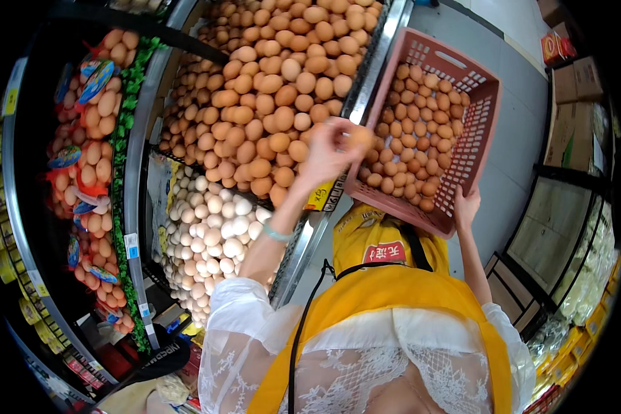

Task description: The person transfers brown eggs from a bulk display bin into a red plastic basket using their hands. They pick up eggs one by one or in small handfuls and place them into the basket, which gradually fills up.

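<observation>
Head view looks down on a person in a yellow apron moving brown eggs between a pink plastic crate and a heaped bin of brown eggs. As a judgement of progress, the work looks partly done: the bin at 11 o'clock is piled high, while the crate at 1 o'clock holds a single loose layer of eggs across its bottom, so a good number remain to handle.

Left hand is raised near the centre with the arm stretched up from 7 o'clock, a pale band on the wrist. Its fingers are curled around a brown egg, pinching it just at the crate's near edge, between crate and bin.

Right hand reaches up from 5 o'clock and props the crate's lower rim, fingers spread flat against the plastic, keeping the crate tilted toward the person.

White eggs fill a lower bin at 9 o'clock; netted egg packs hang further left.
</observation>
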Demonstrator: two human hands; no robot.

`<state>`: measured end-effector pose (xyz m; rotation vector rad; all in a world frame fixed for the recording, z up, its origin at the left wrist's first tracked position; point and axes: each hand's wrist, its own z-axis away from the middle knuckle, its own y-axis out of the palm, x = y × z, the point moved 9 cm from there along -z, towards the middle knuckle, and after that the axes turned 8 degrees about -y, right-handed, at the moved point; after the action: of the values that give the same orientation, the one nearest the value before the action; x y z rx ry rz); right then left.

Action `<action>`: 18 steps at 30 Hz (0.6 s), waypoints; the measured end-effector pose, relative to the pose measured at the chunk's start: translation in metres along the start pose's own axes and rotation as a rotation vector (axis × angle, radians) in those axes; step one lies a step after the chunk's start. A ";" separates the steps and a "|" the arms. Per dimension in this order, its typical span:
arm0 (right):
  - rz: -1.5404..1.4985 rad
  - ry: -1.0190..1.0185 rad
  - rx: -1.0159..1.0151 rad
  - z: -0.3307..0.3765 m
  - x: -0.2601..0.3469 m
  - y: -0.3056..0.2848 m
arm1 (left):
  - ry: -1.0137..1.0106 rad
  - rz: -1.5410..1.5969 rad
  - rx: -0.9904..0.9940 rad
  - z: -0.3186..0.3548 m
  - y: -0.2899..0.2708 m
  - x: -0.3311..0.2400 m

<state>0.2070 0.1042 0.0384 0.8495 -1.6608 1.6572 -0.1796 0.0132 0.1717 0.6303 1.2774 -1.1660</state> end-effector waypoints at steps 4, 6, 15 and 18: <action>0.045 0.004 0.033 -0.002 0.001 -0.001 | -0.024 -0.091 -0.537 0.030 -0.204 0.009; 0.073 0.048 0.047 -0.002 -0.001 0.000 | 0.116 -0.092 -0.727 0.028 -0.307 0.034; 0.280 0.069 0.034 -0.003 0.006 -0.003 | -0.506 -0.675 -0.838 -0.057 -0.525 0.159; 0.322 0.036 0.017 0.000 0.016 -0.003 | -0.534 -0.717 -0.736 -0.083 -0.534 0.185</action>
<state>0.1999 0.1039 0.0536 0.5770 -1.8338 1.8896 -0.7207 -0.1539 0.0979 -0.6966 1.3546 -1.1830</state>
